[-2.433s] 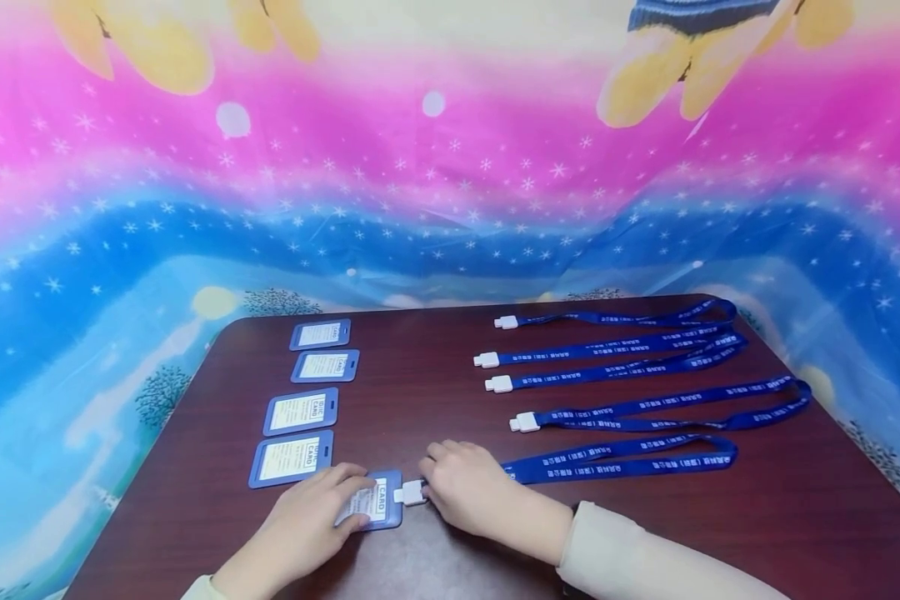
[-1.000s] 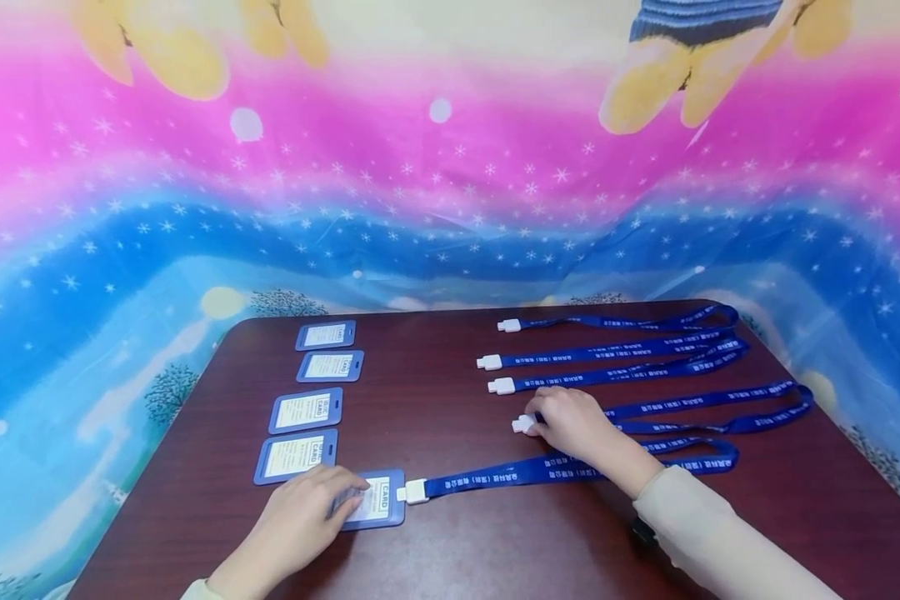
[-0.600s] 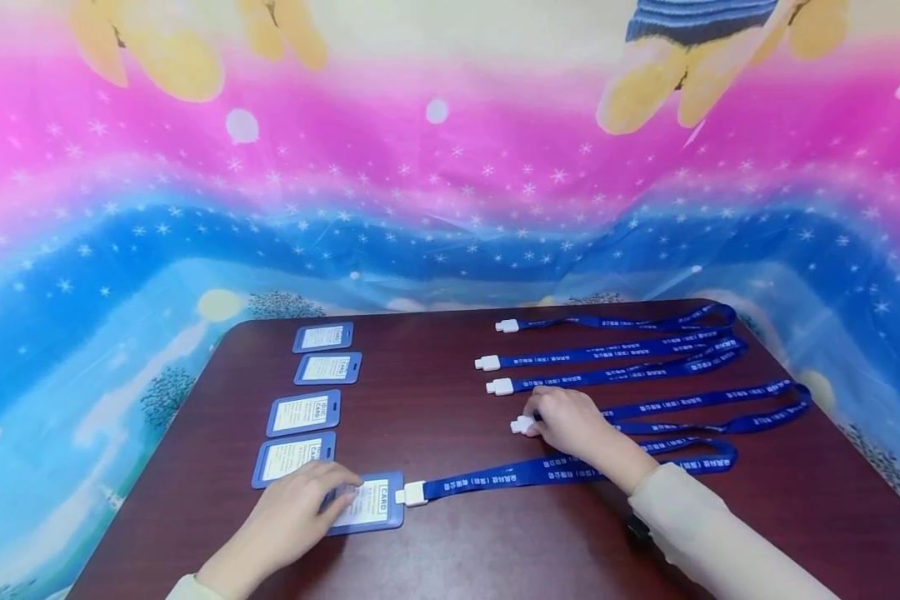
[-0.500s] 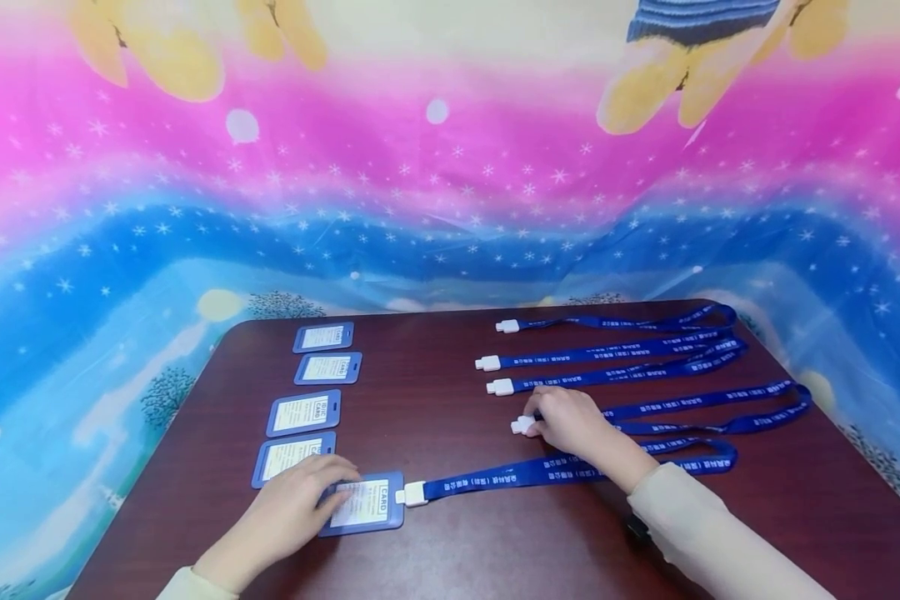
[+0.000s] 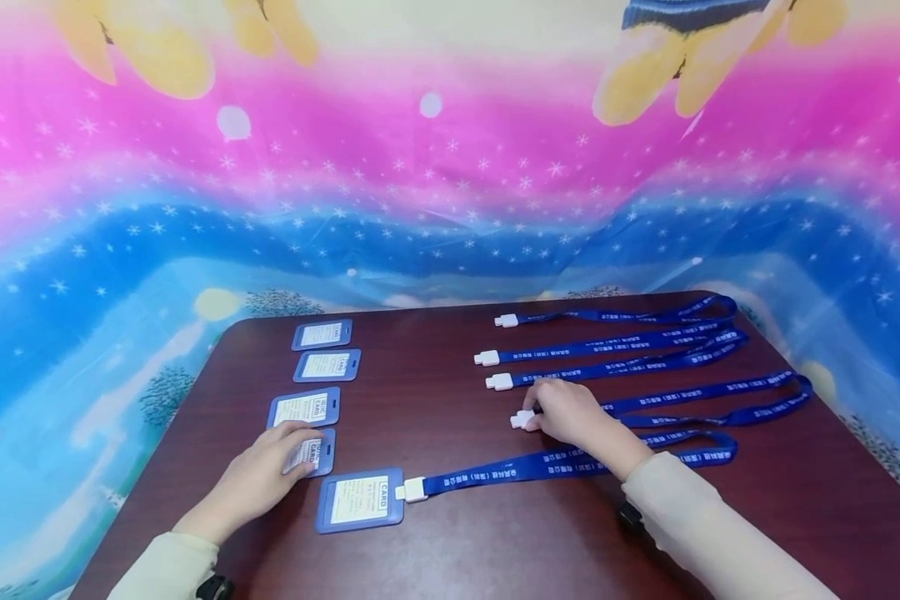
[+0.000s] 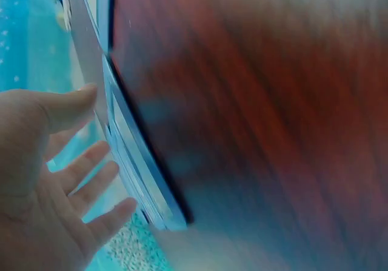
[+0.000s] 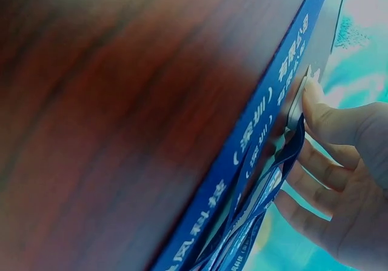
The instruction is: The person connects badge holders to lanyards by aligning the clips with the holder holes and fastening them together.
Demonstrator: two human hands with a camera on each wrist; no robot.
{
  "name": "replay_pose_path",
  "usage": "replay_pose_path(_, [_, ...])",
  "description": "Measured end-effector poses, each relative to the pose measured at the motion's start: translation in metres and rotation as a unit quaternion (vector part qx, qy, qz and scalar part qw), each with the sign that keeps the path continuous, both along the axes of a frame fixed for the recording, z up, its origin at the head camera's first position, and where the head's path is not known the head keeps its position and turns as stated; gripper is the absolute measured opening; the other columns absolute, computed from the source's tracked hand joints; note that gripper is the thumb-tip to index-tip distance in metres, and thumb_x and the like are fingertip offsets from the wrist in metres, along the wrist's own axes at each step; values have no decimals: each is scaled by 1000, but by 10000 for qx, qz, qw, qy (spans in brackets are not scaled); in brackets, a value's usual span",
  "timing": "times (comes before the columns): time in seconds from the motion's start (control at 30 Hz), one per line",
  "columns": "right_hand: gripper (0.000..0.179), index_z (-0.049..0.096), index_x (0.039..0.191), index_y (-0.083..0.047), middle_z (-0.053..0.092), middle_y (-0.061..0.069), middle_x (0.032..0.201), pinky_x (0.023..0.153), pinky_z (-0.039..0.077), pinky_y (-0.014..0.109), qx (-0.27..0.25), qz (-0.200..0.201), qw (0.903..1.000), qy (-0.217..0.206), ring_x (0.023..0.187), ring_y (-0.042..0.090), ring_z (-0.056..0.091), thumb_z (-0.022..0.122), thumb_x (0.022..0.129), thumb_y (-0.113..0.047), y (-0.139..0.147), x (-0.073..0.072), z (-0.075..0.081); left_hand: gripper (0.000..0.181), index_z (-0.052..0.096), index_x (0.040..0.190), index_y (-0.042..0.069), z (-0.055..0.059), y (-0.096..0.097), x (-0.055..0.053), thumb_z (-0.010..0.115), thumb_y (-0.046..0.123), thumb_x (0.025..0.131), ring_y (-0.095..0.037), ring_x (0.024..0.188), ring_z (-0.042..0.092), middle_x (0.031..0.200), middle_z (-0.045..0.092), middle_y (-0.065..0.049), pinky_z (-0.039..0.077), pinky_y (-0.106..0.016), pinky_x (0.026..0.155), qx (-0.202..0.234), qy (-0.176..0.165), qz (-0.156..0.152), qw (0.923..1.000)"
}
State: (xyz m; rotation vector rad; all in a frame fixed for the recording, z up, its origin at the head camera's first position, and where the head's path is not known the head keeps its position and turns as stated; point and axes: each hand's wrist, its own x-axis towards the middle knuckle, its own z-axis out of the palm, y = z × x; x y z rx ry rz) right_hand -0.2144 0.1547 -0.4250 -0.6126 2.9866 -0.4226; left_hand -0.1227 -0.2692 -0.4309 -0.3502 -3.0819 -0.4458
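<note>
In the head view my left hand (image 5: 251,479) hovers over a blue ID card holder (image 5: 324,457), the nearest of a column at left. The left wrist view shows its fingers (image 6: 85,165) spread beside that holder's edge, not closed on it. My right hand (image 5: 570,414) pinches the white plastic clip (image 5: 522,420) of a blue lanyard (image 5: 690,403) between thumb and fingers, low over the table. In front, another card holder (image 5: 360,502) lies joined by its slot to the white clip (image 5: 416,489) of a second lanyard (image 5: 487,476).
Three more card holders lie behind at left, the farthest holder (image 5: 322,334) close to the back edge. Three more lanyards, one with its clip (image 5: 498,382) near my right hand, lie at right on the dark wooden table (image 5: 450,558). A printed cloth (image 5: 450,192) hangs behind.
My right hand has let go of the joined lanyard and moved up to the clip of the one behind. My left hand has left the joined card holder and moved back-left over another.
</note>
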Motion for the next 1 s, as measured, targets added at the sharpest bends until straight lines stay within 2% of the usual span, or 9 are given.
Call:
replay_pose_path(0.23, [19,75,95,-11,69,5,94,84,55,46,-62,-62,9998,-196,87,22,62,84,80,-20,-1,-1,2,51,64,132,11,-5,-5,-2,80,21,84,-30,110,53,125,56,-12,51,-56,88,-37,-361,178,9992])
replay_pose_path(0.67, [17,74,94,-10,67,5,92,81,56,46,-120,-65,9997,-190,85,22,61,84,81,-17,-2,0,3,53,65,132,11,-7,9,-9,81,22,83,-32,112,55,124,57,-13,49,-55,93,-120,-16,-31,9999])
replay_pose_path(1.0, [14,72,89,-9,65,5,87,78,56,43,58,-30,9999,-144,81,21,60,83,81,-14,-7,2,5,53,63,135,14,-8,27,-17,79,24,86,-31,117,52,128,56,-11,51,-54,91,-2,-132,-177,9998])
